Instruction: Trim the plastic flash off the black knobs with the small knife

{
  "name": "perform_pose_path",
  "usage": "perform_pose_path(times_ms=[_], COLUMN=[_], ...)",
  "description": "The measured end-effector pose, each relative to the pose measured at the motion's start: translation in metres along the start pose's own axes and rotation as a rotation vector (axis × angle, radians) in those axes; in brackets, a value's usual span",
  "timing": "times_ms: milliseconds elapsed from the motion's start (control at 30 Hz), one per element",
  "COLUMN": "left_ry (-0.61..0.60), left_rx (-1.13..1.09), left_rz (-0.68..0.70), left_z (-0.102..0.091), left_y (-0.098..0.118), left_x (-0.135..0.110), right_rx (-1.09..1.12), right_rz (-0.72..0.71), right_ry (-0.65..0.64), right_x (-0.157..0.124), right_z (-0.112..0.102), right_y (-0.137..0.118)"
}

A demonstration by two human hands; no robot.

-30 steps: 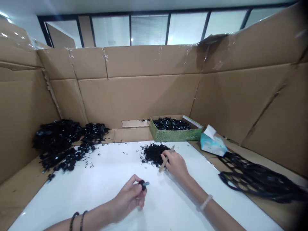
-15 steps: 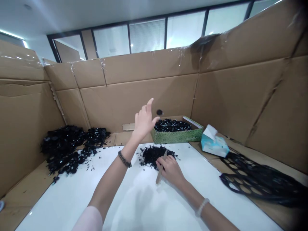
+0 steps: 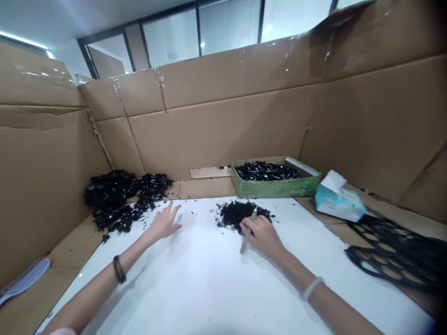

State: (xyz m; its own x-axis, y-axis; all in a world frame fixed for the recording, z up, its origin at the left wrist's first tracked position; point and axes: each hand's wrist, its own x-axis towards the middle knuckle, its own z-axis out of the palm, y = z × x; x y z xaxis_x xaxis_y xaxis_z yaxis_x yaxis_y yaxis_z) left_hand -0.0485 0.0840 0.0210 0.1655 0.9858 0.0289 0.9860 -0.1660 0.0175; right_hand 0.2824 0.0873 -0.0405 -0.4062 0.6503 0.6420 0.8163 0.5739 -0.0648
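My right hand rests on the white table top with its fingers closed round a thin wooden stick, its tip at the near edge of a small heap of tiny black bits. My left hand lies flat on the table with fingers spread and nothing in it, close to a big pile of black parts at the left. Behind the small heap stands a green box filled with black parts.
Cardboard walls enclose the table on three sides. A light blue tissue box sits at the right, with a black netted mat beside it. A grey and white flat object lies at the far left edge.
My left hand held a small black part, rose and tossed it toward the green box, then came down flat near the left pile. The right hand stayed by the small heap.
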Motion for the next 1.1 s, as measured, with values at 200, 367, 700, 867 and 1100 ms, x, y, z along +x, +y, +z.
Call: perform_pose_path(times_ms=[200, 367, 700, 867, 1100], left_ry=[0.030, 0.078, -0.044, -0.198, -0.210], left_rx=[0.089, 0.134, 0.244, 0.245, 0.187], left_rz=[-0.272, -0.410, -0.492, -0.574, -0.541], left_z=[0.007, -0.005, -0.017, -0.018, -0.011], left_y=[-0.089, -0.133, -0.150, -0.161, -0.166], left_x=[-0.034, -0.029, 0.015, 0.045, 0.048], right_rx=[-0.003, -0.004, 0.012, 0.014, 0.038], right_rz=[-0.032, -0.055, -0.075, -0.093, -0.136], right_ry=[-0.032, -0.068, -0.066, -0.023, -0.025], right_x=[0.000, 0.000, -0.001, -0.001, -0.001], right_z=[0.007, 0.007, 0.005, 0.007, 0.007], right_y=[0.000, -0.002, -0.003, -0.002, -0.002])
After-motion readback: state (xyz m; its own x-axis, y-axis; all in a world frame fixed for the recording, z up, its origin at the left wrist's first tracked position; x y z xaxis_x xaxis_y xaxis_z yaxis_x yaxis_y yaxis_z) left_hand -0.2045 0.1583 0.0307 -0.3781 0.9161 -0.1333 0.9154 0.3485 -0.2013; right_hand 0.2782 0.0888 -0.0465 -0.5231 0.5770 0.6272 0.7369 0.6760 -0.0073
